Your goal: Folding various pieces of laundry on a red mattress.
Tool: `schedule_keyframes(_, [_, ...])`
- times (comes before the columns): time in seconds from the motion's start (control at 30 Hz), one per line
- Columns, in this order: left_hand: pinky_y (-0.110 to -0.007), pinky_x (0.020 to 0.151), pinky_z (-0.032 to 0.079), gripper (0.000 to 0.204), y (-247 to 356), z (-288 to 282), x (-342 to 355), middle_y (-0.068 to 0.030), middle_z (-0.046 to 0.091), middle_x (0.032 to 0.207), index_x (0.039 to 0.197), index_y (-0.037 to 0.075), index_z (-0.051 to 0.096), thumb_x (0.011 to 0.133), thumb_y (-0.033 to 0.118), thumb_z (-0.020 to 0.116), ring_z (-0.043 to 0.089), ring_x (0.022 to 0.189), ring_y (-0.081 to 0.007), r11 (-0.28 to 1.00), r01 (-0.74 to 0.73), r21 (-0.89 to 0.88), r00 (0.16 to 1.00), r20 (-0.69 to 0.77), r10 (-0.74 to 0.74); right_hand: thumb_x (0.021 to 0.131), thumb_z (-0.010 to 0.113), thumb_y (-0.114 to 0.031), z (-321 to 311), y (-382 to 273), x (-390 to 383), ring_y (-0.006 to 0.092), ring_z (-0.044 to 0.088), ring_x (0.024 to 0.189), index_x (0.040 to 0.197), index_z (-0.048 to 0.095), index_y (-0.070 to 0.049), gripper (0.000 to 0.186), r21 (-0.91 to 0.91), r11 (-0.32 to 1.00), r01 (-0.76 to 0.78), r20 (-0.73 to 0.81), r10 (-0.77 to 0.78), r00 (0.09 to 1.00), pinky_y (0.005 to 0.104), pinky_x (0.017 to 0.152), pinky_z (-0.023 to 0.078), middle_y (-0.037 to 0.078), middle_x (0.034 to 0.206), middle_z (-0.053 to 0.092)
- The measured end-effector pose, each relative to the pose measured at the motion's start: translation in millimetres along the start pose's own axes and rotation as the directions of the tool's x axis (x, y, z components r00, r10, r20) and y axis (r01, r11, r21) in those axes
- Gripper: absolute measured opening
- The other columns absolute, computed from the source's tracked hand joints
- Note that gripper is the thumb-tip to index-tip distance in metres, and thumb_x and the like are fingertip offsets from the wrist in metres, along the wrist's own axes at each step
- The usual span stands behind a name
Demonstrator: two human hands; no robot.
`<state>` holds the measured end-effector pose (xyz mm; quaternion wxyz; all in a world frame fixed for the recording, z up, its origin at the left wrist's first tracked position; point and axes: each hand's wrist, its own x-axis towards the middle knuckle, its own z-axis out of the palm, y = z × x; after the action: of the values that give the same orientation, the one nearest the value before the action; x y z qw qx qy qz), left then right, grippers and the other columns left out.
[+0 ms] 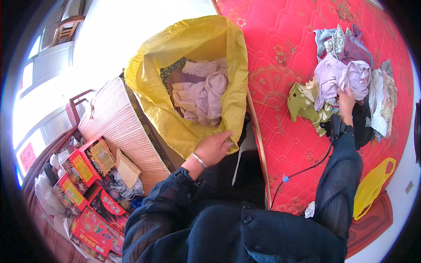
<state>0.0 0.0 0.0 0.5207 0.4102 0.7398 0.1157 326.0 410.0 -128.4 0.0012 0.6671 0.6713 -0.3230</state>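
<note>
A large yellow sack stands open beside a red quilted mattress, with pale lilac and dark clothes inside it. My left hand grips the sack's near rim and holds it open. My right hand reaches across the mattress into a heap of clothes and is closed on a lilac garment there. A green patterned garment lies just left of that hand.
A ribbed pinkish panel lies left of the sack. Several red and yellow boxes are stacked at the lower left. A yellow plastic bag lies on the mattress's lower right. A black cable runs from my right wrist.
</note>
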Motion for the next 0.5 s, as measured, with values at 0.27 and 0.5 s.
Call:
schedule_keyframes(0.27, [-0.042, 0.072, 0.048, 0.031, 8, 0, 9, -0.0215, 0.062, 0.090, 0.110, 0.006, 0.056, 0.084, 0.023, 0.055, 0.059, 0.084, -0.0387, 0.994, -0.104, 0.026, 0.991, -0.080, 0.105, 0.085, 0.057, -0.008, -8, -50, -130, 0.0074, 0.054, 0.072, 0.105, 0.059, 0.001, 0.022, 0.536, 0.834, 0.133, -0.005, -0.155, 0.988, 0.0222, 0.067, 0.044, 0.001, 0.084, 0.061])
schedule_keyframes(0.5, [-0.044, 0.070, 0.046, 0.028, 51, 9, 10, -0.0189, 0.060, 0.085, 0.106, 0.005, 0.057, 0.082, 0.020, 0.057, 0.057, 0.081, -0.0369, 0.966, -0.196, 0.167, 0.967, -0.132, 0.219, 0.080, 0.062, -0.008, 7, -34, -271, 0.0100, 0.054, 0.065, 0.095, 0.061, -0.002, 0.016, 0.301, 0.949, 0.092, 0.278, -0.179, 0.944, 0.0283, 0.061, 0.046, 0.006, 0.069, 0.060])
